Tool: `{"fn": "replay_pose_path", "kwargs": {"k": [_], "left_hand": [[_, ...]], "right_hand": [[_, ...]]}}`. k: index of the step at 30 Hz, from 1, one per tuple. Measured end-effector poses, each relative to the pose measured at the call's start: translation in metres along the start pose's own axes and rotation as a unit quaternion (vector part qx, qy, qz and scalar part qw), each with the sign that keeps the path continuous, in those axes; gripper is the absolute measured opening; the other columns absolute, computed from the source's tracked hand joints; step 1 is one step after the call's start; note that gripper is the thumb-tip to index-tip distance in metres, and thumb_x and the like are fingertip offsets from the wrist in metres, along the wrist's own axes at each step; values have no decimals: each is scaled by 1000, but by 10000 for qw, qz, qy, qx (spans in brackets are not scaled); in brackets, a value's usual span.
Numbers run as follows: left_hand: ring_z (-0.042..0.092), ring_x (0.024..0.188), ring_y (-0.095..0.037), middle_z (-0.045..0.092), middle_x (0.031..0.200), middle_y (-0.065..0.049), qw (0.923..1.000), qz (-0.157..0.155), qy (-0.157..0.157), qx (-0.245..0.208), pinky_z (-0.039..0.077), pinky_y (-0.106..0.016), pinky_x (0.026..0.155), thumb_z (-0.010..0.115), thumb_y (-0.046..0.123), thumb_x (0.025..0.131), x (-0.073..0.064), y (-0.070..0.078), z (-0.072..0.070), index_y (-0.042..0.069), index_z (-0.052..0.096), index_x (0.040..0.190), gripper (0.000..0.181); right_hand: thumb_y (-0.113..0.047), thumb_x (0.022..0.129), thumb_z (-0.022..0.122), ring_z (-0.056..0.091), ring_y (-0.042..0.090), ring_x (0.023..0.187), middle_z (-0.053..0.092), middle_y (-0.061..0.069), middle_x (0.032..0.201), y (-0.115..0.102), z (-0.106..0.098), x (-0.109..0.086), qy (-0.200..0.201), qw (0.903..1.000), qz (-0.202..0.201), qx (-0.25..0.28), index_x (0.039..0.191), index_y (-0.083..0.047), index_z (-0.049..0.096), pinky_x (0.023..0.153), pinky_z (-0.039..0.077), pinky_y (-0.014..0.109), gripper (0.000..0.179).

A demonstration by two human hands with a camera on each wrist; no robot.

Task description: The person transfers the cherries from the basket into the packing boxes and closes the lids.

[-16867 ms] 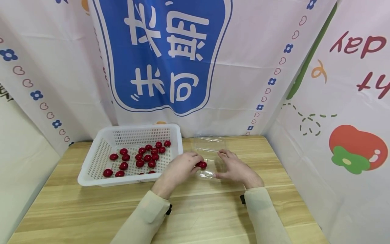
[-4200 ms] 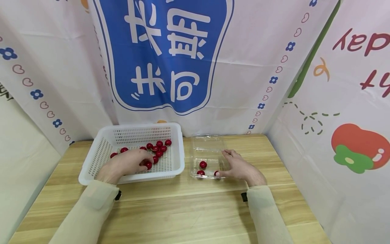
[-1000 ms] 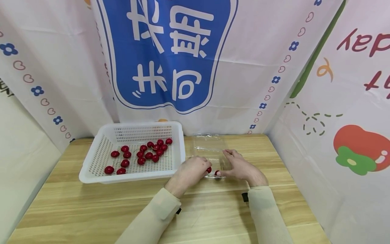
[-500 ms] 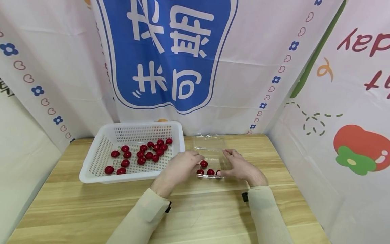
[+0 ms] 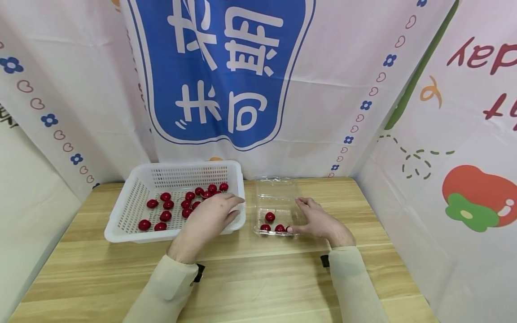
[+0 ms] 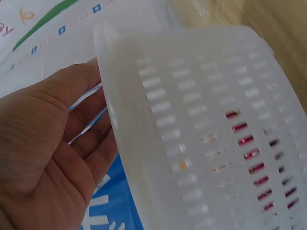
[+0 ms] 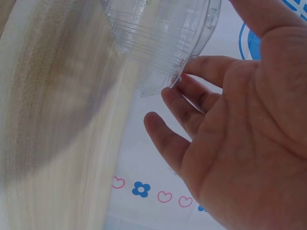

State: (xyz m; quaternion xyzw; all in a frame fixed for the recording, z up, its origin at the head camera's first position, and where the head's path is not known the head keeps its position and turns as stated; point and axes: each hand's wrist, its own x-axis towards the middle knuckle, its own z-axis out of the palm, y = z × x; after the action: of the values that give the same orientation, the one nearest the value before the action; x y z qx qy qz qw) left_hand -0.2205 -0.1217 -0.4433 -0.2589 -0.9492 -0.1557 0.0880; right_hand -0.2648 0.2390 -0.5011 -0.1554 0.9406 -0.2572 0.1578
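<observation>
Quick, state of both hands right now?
Left hand: open, holding nothing, at the white basket.
Right hand: closed on the clear container, holding its right side.

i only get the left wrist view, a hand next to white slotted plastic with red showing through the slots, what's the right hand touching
Observer: From the head view, the right hand is touching the right side of a clear plastic box.
Operator: ok anything in there or is it bare
Observer: It has red cherries in it; four show in the head view, one of them partly hidden by that hand.
</observation>
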Motion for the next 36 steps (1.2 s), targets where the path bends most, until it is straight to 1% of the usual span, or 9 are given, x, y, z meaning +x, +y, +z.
{"fn": "replay_pose_path", "kwargs": {"k": [8, 11, 19, 22, 25, 28, 31, 34, 36], "left_hand": [[81, 135, -39, 84, 142, -16, 9992, -346, 116, -155, 65, -60, 121, 83, 17, 110, -16, -25, -8, 6, 81, 142, 34], [81, 134, -40, 85, 141, -16, 9985, -460, 182, -234, 66, -60, 120, 83, 16, 110, -21, -33, -13, 5, 81, 143, 34], [80, 133, -43, 84, 141, -18, 9947, -930, 274, -335, 65, -65, 118, 82, 17, 111, -42, -59, -25, 6, 80, 144, 35], [78, 137, -45, 83, 144, -19, 9936, -1034, 270, -364, 63, -67, 120, 82, 15, 110, -49, -70, -26, 6, 80, 143, 34], [76, 141, -47, 82, 147, -20, 9925, -1147, 192, -381, 61, -70, 122, 81, 16, 111, -56, -80, -28, 6, 80, 144, 35], [75, 141, -50, 81, 148, -23, 9915, -1253, 126, -317, 60, -72, 121, 81, 19, 111, -63, -89, -29, 4, 79, 145, 37], [74, 140, -53, 80, 147, -26, 9907, -1310, 159, -325, 60, -73, 120, 81, 18, 111, -71, -98, -30, 1, 78, 145, 38], [73, 140, -55, 79, 148, -28, 9889, -1430, 153, -367, 59, -75, 120, 79, 19, 113, -78, -106, -33, 0, 77, 147, 39], [71, 142, -57, 78, 149, -29, 9874, -1540, 82, -363, 58, -76, 121, 77, 20, 114, -82, -112, -34, -1, 76, 148, 40]], "right_hand": [[-48, 101, 93, 26, 56, 179, 24, 28, 192, -1, -1, -1, -24, 10000, 17, -20, 186, -4, 24, 145, 31, 74, 118], [-48, 101, 93, 26, 55, 179, 24, 28, 193, -2, -2, -1, -35, 10000, 37, 5, 186, -4, 24, 145, 31, 74, 118], [-49, 102, 92, 25, 55, 180, 23, 27, 193, -3, -3, -1, -41, 10000, 37, 27, 186, -4, 24, 146, 30, 74, 118], [-49, 102, 92, 25, 55, 179, 23, 27, 193, -3, -3, -1, -40, 10000, 26, 22, 186, -4, 23, 146, 30, 74, 118], [-48, 102, 93, 26, 56, 179, 24, 27, 193, -3, -2, -1, -38, 10000, 34, 27, 186, -5, 24, 145, 31, 74, 117], [-46, 102, 93, 26, 56, 178, 24, 28, 193, -2, -2, -1, -37, 10000, 36, 10, 186, -5, 23, 145, 31, 74, 117], [-46, 103, 92, 26, 56, 178, 24, 29, 192, -2, -2, -2, -44, 10000, 35, -18, 187, -5, 23, 145, 30, 75, 117], [-46, 103, 92, 26, 56, 179, 24, 29, 192, -3, -2, -3, -59, 10000, 41, -42, 187, -5, 22, 145, 30, 74, 116], [-47, 103, 91, 25, 56, 179, 23, 29, 192, -3, -2, -3, -65, 10000, 46, -46, 187, -5, 22, 146, 30, 74, 117]]}}
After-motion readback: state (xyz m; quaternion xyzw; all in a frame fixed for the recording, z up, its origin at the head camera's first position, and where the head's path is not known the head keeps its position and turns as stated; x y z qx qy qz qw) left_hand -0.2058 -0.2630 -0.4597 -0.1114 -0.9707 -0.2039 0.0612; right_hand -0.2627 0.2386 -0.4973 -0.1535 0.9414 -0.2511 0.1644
